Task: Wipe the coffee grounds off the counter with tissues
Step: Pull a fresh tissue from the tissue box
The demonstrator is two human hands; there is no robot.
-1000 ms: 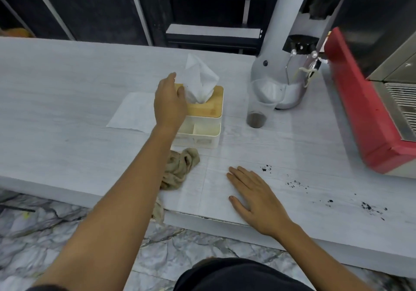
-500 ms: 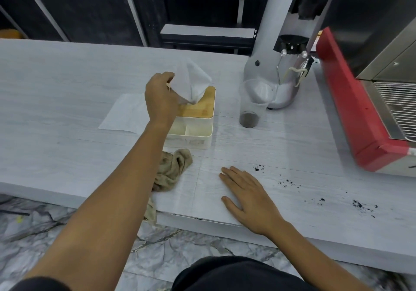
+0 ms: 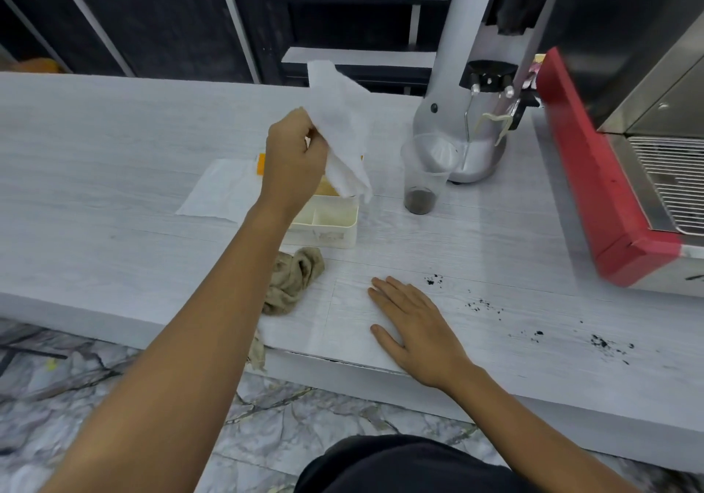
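Where the left hand (image 3: 293, 164) is raised above the tissue box (image 3: 327, 222), its fingers are curled tight round a white tissue (image 3: 343, 126), a thin, crumpled sheet that stands up past the knuckles and hangs down over the box. The hand covers most of the box's tan lid, and whether the tissue's lower end touches the box cannot be told. The coffee grounds (image 3: 484, 304) lie as small dark specks scattered on the pale bench (image 3: 95, 172), to the right of the right hand (image 3: 411, 325), which rests flat on the bench with its fingers straight and slightly apart, holding nothing. The farthest specks are small and hard to make out. A brownish cloth (image 3: 293, 279) lies crumpled between the two hands, partly hidden under the left forearm.
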